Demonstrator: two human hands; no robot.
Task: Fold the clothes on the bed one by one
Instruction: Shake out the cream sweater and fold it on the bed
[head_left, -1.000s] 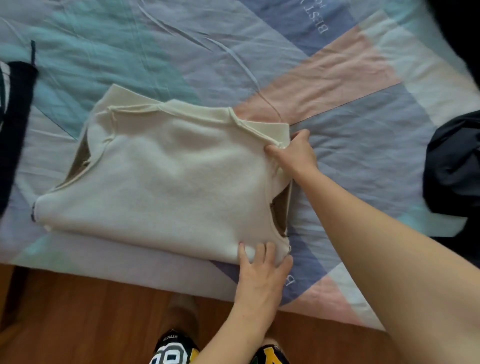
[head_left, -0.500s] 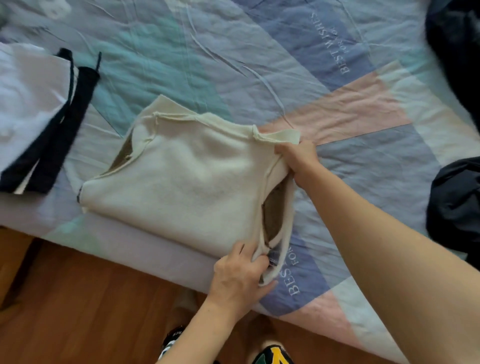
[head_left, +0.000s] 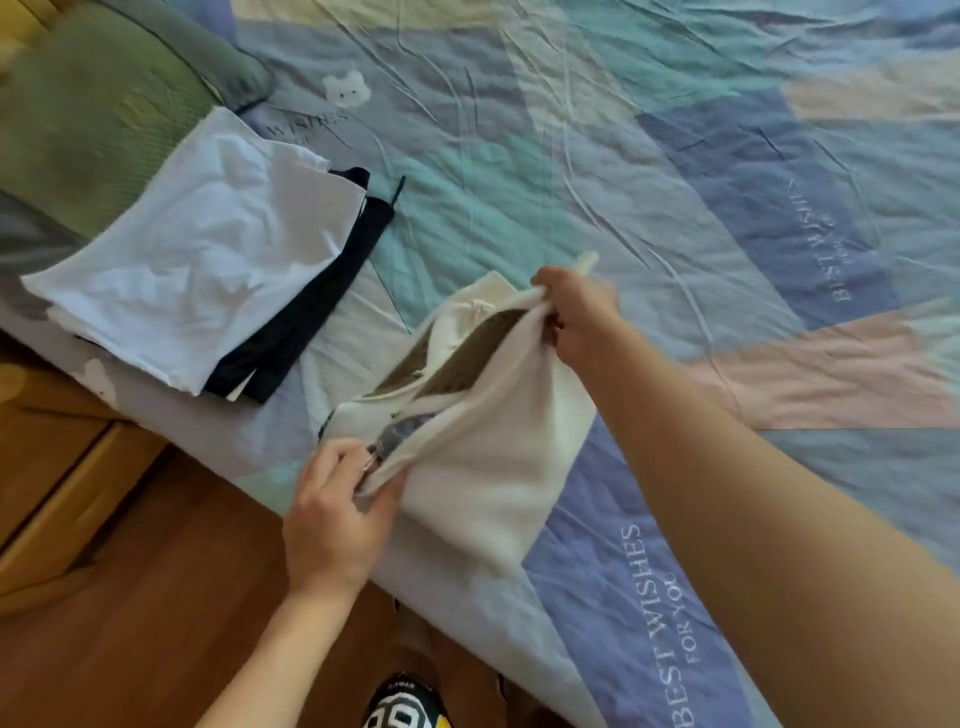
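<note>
A cream folded garment (head_left: 488, 457) with a brown inner side is lifted off the bed near its front edge. My left hand (head_left: 332, 514) grips its near corner at the edge of the bed. My right hand (head_left: 576, 312) grips its far corner higher up. The cloth hangs between both hands, with its folded layers gaping open. To the left lies a stack of folded clothes, a white one (head_left: 202, 260) on top and a dark navy one (head_left: 306, 317) under it.
The patchwork bedsheet (head_left: 675, 156) in blue, teal and pink covers the bed. A green pillow (head_left: 93, 98) lies at the far left. Wooden floor (head_left: 156, 597) and a wooden cabinet (head_left: 47, 467) are below the bed's edge. My foot (head_left: 405, 706) shows at the bottom.
Both hands took hold of the cream garment's right-hand corners and lifted it off the bed, carrying it left toward the folded stack. The view has swung left, and the pillow now shows.
</note>
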